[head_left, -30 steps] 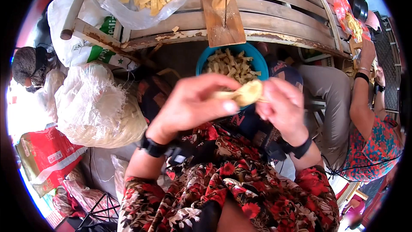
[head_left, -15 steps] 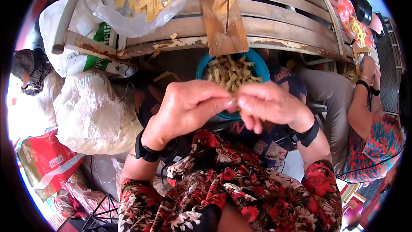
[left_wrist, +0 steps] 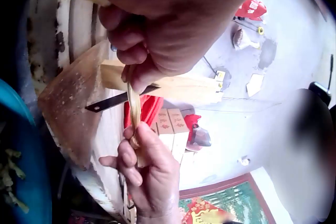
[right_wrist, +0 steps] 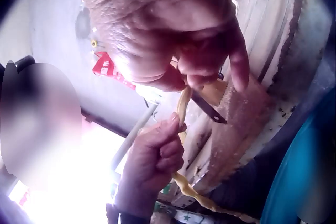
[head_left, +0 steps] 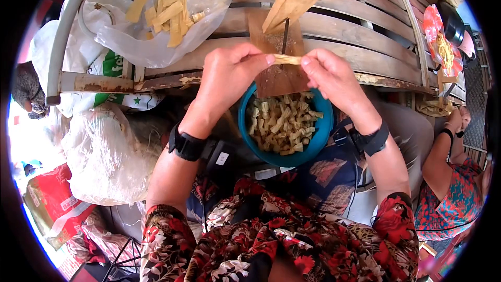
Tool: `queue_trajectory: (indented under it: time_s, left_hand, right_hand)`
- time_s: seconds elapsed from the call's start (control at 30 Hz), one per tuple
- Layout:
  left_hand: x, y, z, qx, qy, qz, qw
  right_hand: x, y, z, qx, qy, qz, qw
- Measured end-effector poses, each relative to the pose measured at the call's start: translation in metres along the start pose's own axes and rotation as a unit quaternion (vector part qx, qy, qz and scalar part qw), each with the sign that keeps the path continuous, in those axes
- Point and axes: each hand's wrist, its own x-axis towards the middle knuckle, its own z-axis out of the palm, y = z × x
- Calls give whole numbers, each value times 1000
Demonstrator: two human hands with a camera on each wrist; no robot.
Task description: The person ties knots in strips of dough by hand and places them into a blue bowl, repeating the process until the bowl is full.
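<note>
A pale yellow twisted strip (head_left: pixel 287 59) is stretched between the two hands over the bench edge. The left hand (head_left: pixel 224 75) pinches it between thumb and fingers, and a long tail (right_wrist: pixel 194 192) of it trails from that hand. Thumb and fingers of the right hand (head_left: pixel 336 81) grip the other end. Between the hands, the strip crosses in front of a thin dark metal blade (head_left: pixel 285 36) that stands out from a wooden block (head_left: pixel 295 2). Below lies a wooden board (head_left: pixel 284 86) dusted with crumbs, jutting over a blue basin (head_left: pixel 245 128) of short cut pieces (head_left: pixel 282 122).
A clear plastic bag (head_left: pixel 206 21) holding flat yellow pieces (head_left: pixel 172 10) lies on the slatted bench (head_left: pixel 360 47). Bulky white sacks (head_left: pixel 109 151) stand at the left. Another person (head_left: pixel 449 188) sits to the right, near a red bag (head_left: pixel 433 26).
Both hands have moved forward and up, from over the basin to the blade, drawing apart with the strip stretched between them. The basin's pieces now show more fully.
</note>
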Motion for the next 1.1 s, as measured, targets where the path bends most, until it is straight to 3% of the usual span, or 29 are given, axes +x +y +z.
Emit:
queue_trajectory:
  time_s: [0.07,0.1,0.2,0.23,0.33,0.4,0.47,0.5,0.6,0.67,0.7,0.77,0.8,0.87,0.9,0.93,1.0,1.03,1.1]
  left_hand:
    - [10,-10,11,63,38,38,997]
    - [13,-13,15,62,45,18,997]
    - [5,-13,7,57,68,-35,995]
    - [-2,-11,3,-2,25,-63,998]
    - [-29,22,3,-99,-70,-79,989]
    - [-44,45,0,-229,-192,-94,950]
    - [-66,66,-4,-307,-195,-68,929]
    - [-76,68,-9,-326,-191,-50,924]
    - [-97,53,-32,-261,-245,4,934]
    - [-99,61,-35,-208,-262,-104,937]
    - [-99,57,-33,-223,-263,-91,934]
    - [-101,63,-29,-240,-293,-78,922]
    - [-107,84,-29,-188,-296,-105,931]
    - [-115,78,-21,-1,-186,60,981]
    - [-117,72,-21,-56,-170,64,982]
    - [-117,66,-22,-165,-174,48,969]
    - [-125,75,-16,-398,-173,-67,899]
    - [-124,73,-11,-438,-198,-31,876]
    - [-128,77,-7,-452,-198,-80,866]
  right_hand:
    - [10,9,8,-141,95,-116,979]
    - [13,4,12,-128,92,-56,986]
    - [7,16,5,-142,96,-10,985]
    - [-1,15,-2,-98,62,45,992]
    - [-29,-8,1,-141,82,-104,981]
    - [-44,-19,7,44,81,-199,976]
    - [-69,-32,8,176,107,-100,973]
    - [-76,-31,7,251,133,-109,953]
    - [-91,-36,-15,367,160,-106,910]
    - [-112,-61,-8,335,152,-98,925]
    - [-126,-70,4,332,111,-189,917]
    - [-139,-65,11,149,18,-307,940]
    - [-150,-75,12,111,-54,-281,952]
    - [-149,-68,20,139,38,-237,961]
    - [-148,-59,23,204,40,-138,969]
    - [-145,-51,27,242,42,-104,964]
    - [-141,-41,35,329,5,-46,943]
    - [-140,-39,39,343,-21,-52,938]
    - [-138,-36,45,386,-36,-57,920]
